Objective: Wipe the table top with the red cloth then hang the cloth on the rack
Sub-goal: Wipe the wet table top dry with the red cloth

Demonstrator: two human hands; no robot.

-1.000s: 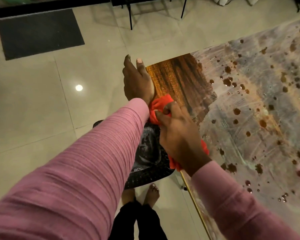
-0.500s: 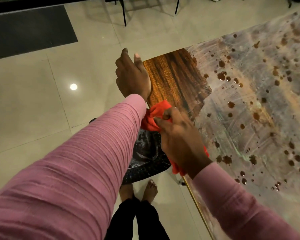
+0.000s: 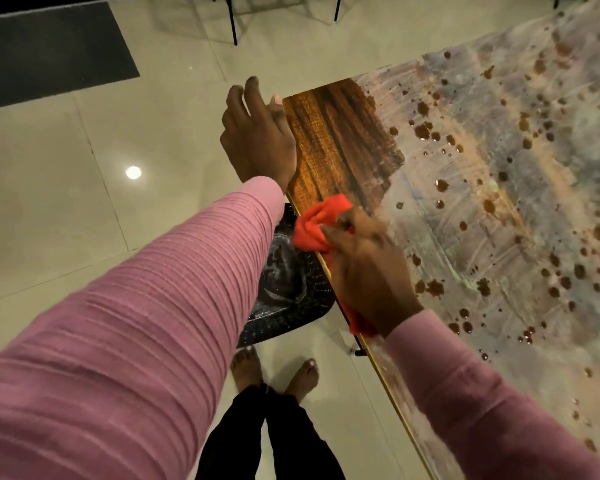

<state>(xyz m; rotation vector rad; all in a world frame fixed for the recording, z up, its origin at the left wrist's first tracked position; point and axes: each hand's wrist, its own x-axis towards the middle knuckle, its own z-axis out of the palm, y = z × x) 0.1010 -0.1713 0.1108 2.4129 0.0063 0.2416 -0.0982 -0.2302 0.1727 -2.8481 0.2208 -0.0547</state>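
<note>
Red crumpled cloth [image 3: 311, 226] in clenched right hand [image 3: 371, 275], left hand [image 3: 258, 140] straight-fingered by woodgrain table [image 3: 343, 140]

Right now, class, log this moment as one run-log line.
step: wipe | right hand: grips red cloth | left hand: open at table top edge

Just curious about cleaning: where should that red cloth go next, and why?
Probably a push rightward into the grey film. The right hand grips the red cloth beside the one clean wood patch; brown spots cover the rest of the table top.
</note>
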